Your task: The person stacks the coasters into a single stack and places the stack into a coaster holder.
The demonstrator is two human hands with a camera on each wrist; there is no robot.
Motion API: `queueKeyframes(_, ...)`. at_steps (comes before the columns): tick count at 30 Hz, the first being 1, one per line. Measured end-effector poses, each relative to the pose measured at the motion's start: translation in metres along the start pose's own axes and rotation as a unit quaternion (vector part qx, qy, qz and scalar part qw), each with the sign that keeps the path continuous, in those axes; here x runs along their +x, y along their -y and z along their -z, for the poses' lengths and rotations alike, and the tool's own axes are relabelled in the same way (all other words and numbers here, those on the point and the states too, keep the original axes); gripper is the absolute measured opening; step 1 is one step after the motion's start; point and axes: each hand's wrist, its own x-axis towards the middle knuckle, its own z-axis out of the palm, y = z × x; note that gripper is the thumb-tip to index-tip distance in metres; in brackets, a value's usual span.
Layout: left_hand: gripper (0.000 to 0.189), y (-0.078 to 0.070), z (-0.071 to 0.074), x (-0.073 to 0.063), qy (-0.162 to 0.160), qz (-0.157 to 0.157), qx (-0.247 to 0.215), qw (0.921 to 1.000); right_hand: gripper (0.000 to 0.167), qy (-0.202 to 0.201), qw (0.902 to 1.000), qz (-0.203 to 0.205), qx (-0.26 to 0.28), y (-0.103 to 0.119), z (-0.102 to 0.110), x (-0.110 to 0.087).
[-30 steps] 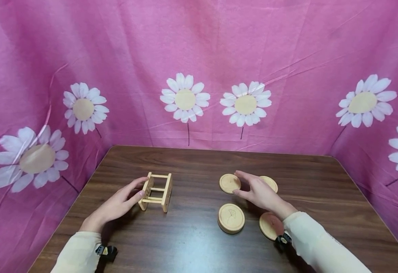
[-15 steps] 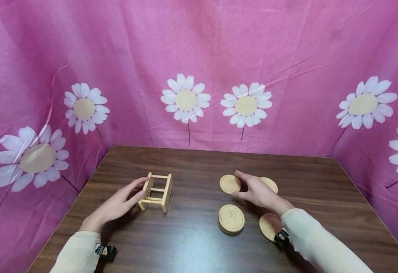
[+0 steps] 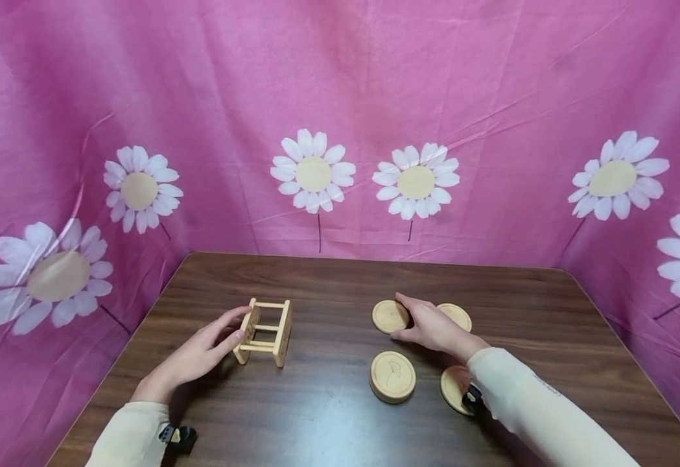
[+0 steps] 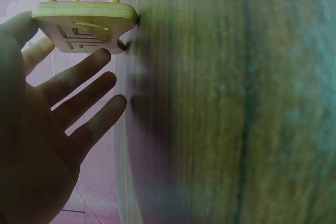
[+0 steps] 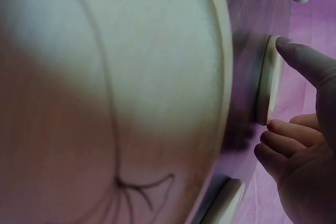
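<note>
On the left of the table my left hand point(image 3: 194, 353) holds the left end panel of a small wooden coaster holder point(image 3: 283, 334) between thumb and index finger. In the left wrist view, the other fingers of this hand point(image 4: 50, 121) spread below the holder's slotted panel point(image 4: 86, 11). My right hand point(image 3: 435, 329) pinches a round wooden coaster point(image 3: 386, 316) by opposite edges; the coaster point(image 5: 269, 82) lies between thumb and fingertips in the right wrist view. Its far right side is covered by the hand in the head view.
Nearer me sits a coaster stack point(image 3: 393, 377) topped by a leaf drawing. Another coaster point(image 3: 457, 316) lies beyond my right hand, and one point(image 3: 452, 389) is partly under my right wrist. The dark wooden table point(image 3: 310, 285) backs onto a pink flowered cloth point(image 3: 345, 78).
My right hand has shifted slightly left, its thumb and index finger further over the coaster's edges. The left hand and the holder keep their places; the head view has moved a little.
</note>
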Motion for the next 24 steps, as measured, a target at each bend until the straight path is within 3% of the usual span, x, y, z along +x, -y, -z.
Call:
queueKeyframes(5, 0.05, -0.0005, 0.0006, -0.0002, 0.002, 0.001, -0.001, 1.0, 0.085, 0.012, 0.9999, -0.002, -0.008, -0.0013, -0.003, 0.0011)
queueKeyframes(24, 0.051, 0.0001, 0.0001, -0.0007, 0.003, 0.008, -0.004, 1.0, 0.076, -0.014, 0.9996, 0.01, -0.023, 0.0024, -0.0016, -0.0004)
